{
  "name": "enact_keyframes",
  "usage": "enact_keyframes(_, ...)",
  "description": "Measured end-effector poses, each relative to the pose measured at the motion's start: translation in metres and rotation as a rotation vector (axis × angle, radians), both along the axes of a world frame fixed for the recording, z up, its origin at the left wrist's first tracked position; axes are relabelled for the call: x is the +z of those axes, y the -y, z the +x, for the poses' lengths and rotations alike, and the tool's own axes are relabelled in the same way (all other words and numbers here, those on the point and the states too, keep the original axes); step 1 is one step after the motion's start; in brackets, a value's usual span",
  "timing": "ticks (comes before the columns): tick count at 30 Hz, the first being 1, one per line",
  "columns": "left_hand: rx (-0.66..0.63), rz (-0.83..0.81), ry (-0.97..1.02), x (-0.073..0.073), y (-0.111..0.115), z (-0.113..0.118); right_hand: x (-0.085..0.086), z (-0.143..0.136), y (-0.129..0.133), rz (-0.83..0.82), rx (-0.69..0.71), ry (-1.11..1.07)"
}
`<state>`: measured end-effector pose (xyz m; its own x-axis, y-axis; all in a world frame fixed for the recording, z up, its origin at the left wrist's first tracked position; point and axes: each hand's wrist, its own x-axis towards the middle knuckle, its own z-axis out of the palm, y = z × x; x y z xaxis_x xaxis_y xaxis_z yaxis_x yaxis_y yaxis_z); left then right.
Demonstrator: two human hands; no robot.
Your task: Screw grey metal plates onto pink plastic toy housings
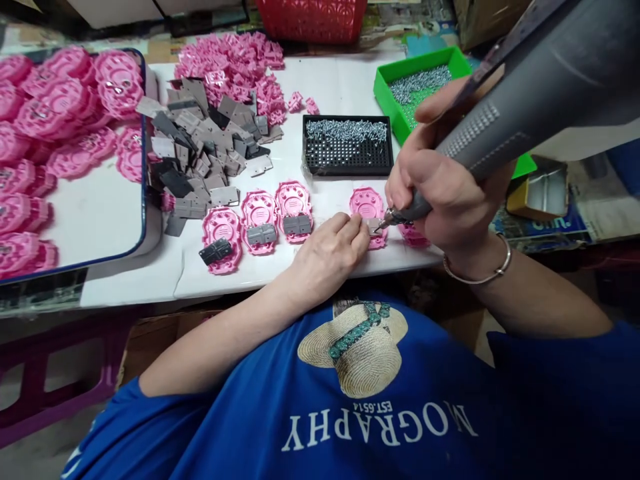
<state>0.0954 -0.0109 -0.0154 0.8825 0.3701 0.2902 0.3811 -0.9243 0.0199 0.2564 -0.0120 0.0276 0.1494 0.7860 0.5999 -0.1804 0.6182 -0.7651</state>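
Nearest, the left hand (327, 252) rests with fingers bent together at the left edge of a pink casing (366, 200), whether gripping or only steadying it I cannot tell; the casing lies between one and two o'clock from that closer hand, long axis nearly twelve to six, a gray plate (373, 225) across its near end. At two o'clock from the casing, the right hand (445, 170) is wrapped round a power screwdriver (525, 110), its tip slanting down to the plate's right end. Beyond, a black tray (350, 170) of screws sits just short of twelve, a green bin (387, 110) at one.
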Motion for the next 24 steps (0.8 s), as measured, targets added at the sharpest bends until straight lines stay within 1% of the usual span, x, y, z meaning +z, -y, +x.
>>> enact_keyframes(4, -0.002, -0.075, 0.036, 0.000, -0.002, -0.001, -0.001, 0.001, -0.001, 0.016, 0.001, 0.041)
enact_keyframes(8, 0.010, -0.229, 0.194, -0.002, -0.002, -0.003, 0.004, 0.003, 0.000, 0.022, -0.005, 0.042)
enact_keyframes(11, 0.009, -0.297, 0.279, -0.003, -0.001, -0.004, 0.009, 0.006, -0.001, 0.030, -0.034, 0.016)
enact_keyframes(13, 0.006, -0.294, 0.284, -0.004, -0.001, -0.003, 0.012, 0.008, -0.001, 0.053, -0.048, 0.023)
enact_keyframes(16, 0.030, -0.261, 0.236, -0.004, 0.000, 0.002, 0.017, 0.009, 0.001, 0.087, -0.062, 0.037)
enact_keyframes(20, 0.086, -0.209, 0.179, -0.002, 0.002, 0.007, 0.026, 0.008, 0.009, -0.012, -0.154, 0.019)
enact_keyframes(24, 0.151, -0.199, 0.135, 0.002, 0.005, 0.010, 0.035, 0.008, 0.017, -0.076, -0.195, 0.036)
